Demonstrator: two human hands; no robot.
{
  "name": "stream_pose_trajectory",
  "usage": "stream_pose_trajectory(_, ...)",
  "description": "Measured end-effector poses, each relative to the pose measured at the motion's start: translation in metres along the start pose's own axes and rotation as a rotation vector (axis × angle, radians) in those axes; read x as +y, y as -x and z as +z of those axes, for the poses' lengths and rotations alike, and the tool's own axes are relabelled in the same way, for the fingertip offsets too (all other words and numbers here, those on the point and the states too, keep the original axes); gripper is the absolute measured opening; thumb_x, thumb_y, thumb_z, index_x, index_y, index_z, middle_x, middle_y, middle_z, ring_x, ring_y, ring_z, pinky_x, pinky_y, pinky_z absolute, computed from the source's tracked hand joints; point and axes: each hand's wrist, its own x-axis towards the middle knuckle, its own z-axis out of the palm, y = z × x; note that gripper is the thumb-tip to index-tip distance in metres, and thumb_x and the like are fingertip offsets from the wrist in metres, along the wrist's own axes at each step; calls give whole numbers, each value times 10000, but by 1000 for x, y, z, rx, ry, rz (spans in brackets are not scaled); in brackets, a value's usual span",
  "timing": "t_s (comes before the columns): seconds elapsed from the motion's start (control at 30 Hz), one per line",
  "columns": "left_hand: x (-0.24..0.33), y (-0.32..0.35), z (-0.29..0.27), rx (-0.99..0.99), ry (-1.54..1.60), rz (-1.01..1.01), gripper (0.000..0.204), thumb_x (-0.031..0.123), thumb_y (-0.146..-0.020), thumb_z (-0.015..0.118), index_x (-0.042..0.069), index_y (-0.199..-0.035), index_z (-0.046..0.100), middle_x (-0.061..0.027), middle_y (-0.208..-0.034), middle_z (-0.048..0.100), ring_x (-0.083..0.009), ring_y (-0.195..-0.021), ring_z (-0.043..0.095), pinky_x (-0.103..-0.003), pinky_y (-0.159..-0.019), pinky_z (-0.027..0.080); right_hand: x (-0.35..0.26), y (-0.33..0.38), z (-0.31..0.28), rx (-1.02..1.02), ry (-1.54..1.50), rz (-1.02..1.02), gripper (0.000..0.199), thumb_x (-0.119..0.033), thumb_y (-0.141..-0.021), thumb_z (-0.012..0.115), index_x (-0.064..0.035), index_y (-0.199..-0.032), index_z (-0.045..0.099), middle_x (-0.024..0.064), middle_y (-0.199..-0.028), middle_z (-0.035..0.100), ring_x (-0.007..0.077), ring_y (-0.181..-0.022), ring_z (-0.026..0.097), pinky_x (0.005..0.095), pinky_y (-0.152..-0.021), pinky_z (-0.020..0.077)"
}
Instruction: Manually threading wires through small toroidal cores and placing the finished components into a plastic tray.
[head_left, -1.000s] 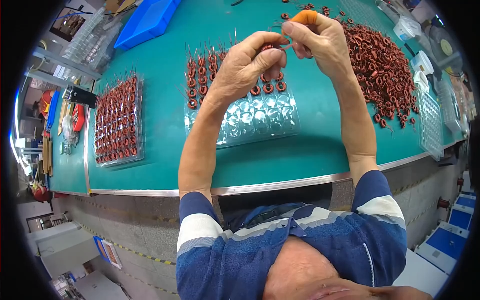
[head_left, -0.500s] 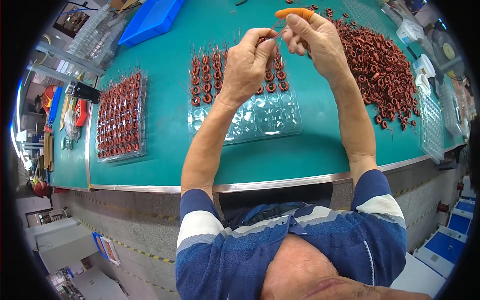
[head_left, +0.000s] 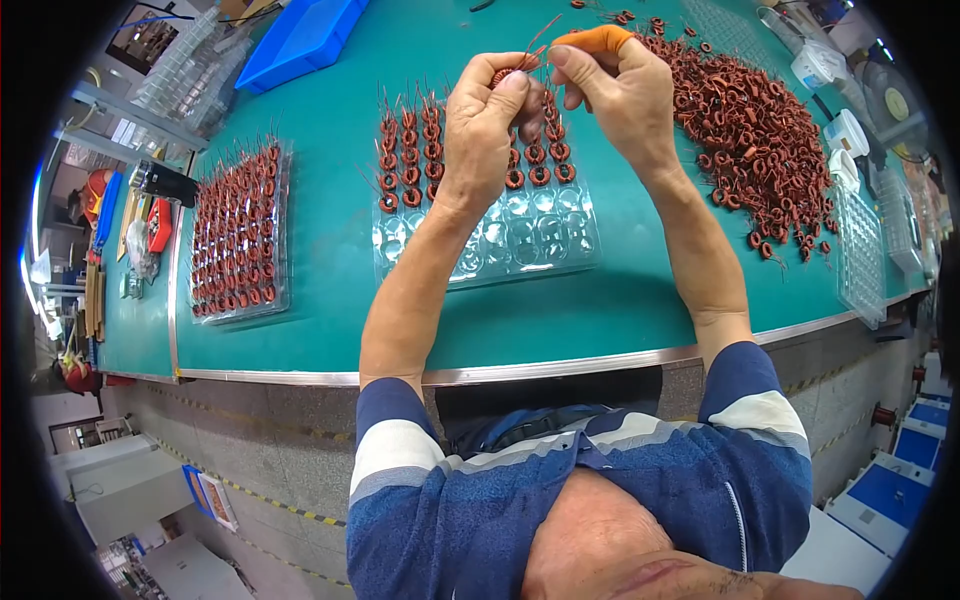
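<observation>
Dark cylindrical object stands well left of the middle tray, next to a coil-filled tray on the green table. A blue bin sits beyond the middle tray, off to its left. Upright coils with thin wire leads fill the middle tray's back rows, while the pockets along its near edge show clear plastic. At the far side of the middle tray, the left hand has its fingers clamped on a reddish ring coil, whose leads point up and right. Just beside it, the right hand, wearing an orange finger cover, brings thumb and forefinger close to those leads; whether they pinch one I cannot tell. A large heap of coils lies right of the middle tray, with a clear plastic tray farther right.
</observation>
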Motion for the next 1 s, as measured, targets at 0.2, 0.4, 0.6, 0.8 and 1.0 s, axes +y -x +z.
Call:
stream_pose_trajectory(0.2, 1, -4, -7, -126, -23, -154, 234, 163, -977, 481, -16, -1114, 543, -30, -750, 489, -101, -630, 438, -232, -542, 368, 16, -4, -4, -118, -205, 47, 259, -241, -962, 571, -9, -974, 684, -14, -671, 572, 45, -543, 498, 185, -475, 369)
stream_pose_trajectory(0.4, 8, -5, -9, -138, 25, -130, 312, 156, -963, 517, -26, -1213, 478, -73, -792, 536, -136, -680, 511, -251, -580, 426, 4, -15, -7, -184, -558, 388, 211, -206, -940, 606, 0, -931, 650, 10, -713, 602, 71, -564, 563, 190, -506, 431)
stream_pose_trajectory(0.6, 0, -11, -18, -22, -125, 67, 321, 86, -941, 564, -17, -1207, 417, -104, -839, 611, -151, -663, 594, -260, -595, 504, 16, -13, -11, 88, -31, 100, 385, -381, -958, 558, -10, -970, 661, -19, -682, 583, 38, -572, 528, 171, -487, 370)
stream_pose_trajectory(0.8, -2, -6, -13, 10, -642, 172, 291, 48, -925, 582, 26, -1184, 452, -85, -825, 623, -114, -722, 613, -233, -623, 526, 10, -7, 4, -168, 3, 173, 366, -384, -901, 645, -19, -894, 666, -7, -638, 598, 38, -545, 548, 164, -479, 391)
stream_pose_trajectory(1.0, 13, -9, -21, -182, -426, 56, 259, 80, -903, 619, -23, -1119, 518, -82, -874, 655, -118, -712, 616, -254, -638, 513, 16, -11, -3, -250, -169, 224, 316, -338, -885, 673, -32, -809, 669, -11, -633, 595, 41, -543, 543, 171, -475, 392)
